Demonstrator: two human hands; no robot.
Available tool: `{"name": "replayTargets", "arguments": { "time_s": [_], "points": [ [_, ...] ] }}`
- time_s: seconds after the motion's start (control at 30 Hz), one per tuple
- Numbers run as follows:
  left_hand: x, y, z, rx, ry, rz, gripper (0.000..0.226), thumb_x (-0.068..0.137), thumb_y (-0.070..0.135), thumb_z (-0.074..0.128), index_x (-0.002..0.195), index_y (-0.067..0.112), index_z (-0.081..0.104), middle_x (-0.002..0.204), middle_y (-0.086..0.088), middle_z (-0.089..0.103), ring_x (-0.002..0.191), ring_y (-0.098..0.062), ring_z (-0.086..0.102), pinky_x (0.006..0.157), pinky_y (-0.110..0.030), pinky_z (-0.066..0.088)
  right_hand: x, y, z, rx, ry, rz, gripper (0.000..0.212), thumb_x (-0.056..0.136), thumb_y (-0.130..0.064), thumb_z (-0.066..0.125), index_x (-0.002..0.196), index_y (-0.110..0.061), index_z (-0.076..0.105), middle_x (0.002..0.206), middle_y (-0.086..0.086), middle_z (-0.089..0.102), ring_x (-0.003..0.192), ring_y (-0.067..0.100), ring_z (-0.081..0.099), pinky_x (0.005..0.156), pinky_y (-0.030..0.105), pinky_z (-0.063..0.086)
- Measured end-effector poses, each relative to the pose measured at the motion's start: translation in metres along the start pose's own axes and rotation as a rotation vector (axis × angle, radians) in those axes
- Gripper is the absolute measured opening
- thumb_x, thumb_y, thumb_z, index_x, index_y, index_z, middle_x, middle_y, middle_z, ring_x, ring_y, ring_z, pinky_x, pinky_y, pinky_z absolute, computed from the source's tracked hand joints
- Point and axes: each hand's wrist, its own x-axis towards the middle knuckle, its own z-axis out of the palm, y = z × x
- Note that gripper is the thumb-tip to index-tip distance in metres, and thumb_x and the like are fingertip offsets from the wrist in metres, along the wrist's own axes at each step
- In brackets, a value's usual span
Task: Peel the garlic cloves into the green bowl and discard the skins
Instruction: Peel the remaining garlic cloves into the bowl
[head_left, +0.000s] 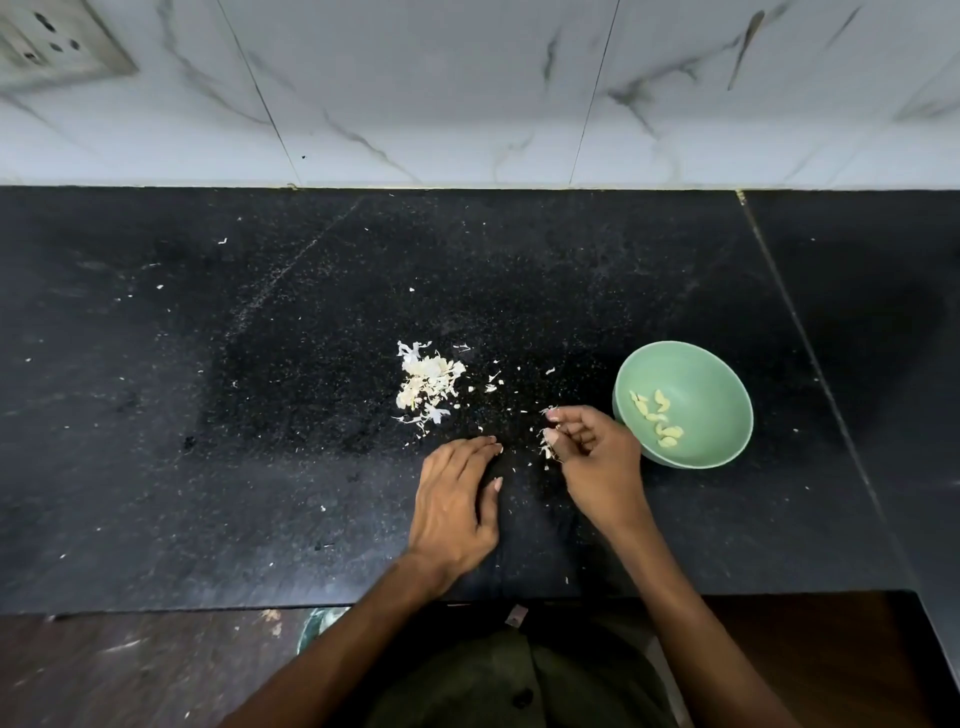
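A green bowl stands on the black counter at the right, with several peeled garlic cloves lying inside. A heap of papery garlic skins lies left of centre. My right hand hovers just left of the bowl, its curled fingers pinching a few bits of skin. My left hand rests flat on the counter with straight fingers, below the heap and apart from it.
Small skin flakes are scattered over the black counter. A marble-tiled wall with a socket plate rises behind. A seam splits the counter at the right. The front edge runs just below my wrists.
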Motion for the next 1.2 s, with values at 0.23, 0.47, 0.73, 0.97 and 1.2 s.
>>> {"name": "replayTargets", "arguments": {
  "time_s": [0.23, 0.47, 0.73, 0.97, 1.2],
  "points": [
    [0.017, 0.009, 0.002, -0.319, 0.137, -0.129, 0.029, 0.088, 0.002, 0.064, 0.114, 0.012, 0.072, 0.1, 0.006, 0.071, 0.089, -0.01, 0.065, 0.081, -0.028, 0.053, -0.001, -0.018, -0.005, 0.061, -0.119, 0.028, 0.025, 0.075, 0.006, 0.086, 0.085, -0.017, 0.08, 0.078, -0.006, 0.078, 0.073, 0.003, 0.072, 0.071, 0.013, 0.055],
    [0.037, 0.026, -0.003, -0.716, 0.083, -0.461, 0.011, 0.09, 0.007, 0.072, 0.089, 0.017, 0.077, 0.076, 0.0, 0.075, 0.067, -0.016, 0.068, 0.061, -0.034, 0.058, 0.0, -0.025, 0.006, -0.103, -0.108, -0.084, 0.024, 0.073, -0.005, 0.09, 0.078, -0.022, 0.074, 0.071, -0.009, 0.073, 0.066, 0.007, 0.07, 0.064, 0.019, 0.058],
    [0.045, 0.016, -0.009, -0.637, 0.172, -0.634, 0.02, 0.09, 0.009, 0.073, 0.076, 0.022, 0.074, 0.066, 0.003, 0.069, 0.059, -0.015, 0.061, 0.058, -0.038, 0.057, 0.005, -0.026, 0.01, -0.127, -0.147, -0.058, 0.022, 0.076, -0.001, 0.087, 0.093, -0.014, 0.08, 0.077, -0.005, 0.075, 0.068, 0.0, 0.066, 0.066, 0.011, 0.052],
    [0.052, -0.01, -0.012, -0.374, 0.27, -0.609, 0.045, 0.077, -0.016, 0.06, 0.101, 0.018, 0.078, 0.095, -0.001, 0.074, 0.073, -0.003, 0.067, 0.074, -0.021, 0.057, 0.009, -0.005, -0.009, -0.177, -0.061, -0.044, 0.026, 0.081, 0.011, 0.076, 0.091, -0.013, 0.078, 0.08, -0.007, 0.072, 0.069, -0.005, 0.063, 0.067, 0.007, 0.049],
    [0.039, 0.008, -0.004, -0.097, 0.224, -0.322, 0.041, 0.073, -0.005, 0.059, 0.109, 0.012, 0.073, 0.124, 0.0, 0.059, 0.102, -0.018, 0.063, 0.085, -0.025, 0.052, -0.006, 0.016, -0.02, -0.395, -0.054, -0.232, 0.033, 0.078, 0.01, 0.071, 0.098, -0.016, 0.078, 0.094, -0.008, 0.066, 0.083, 0.009, 0.062, 0.077, 0.026, 0.055]
  ]
}}
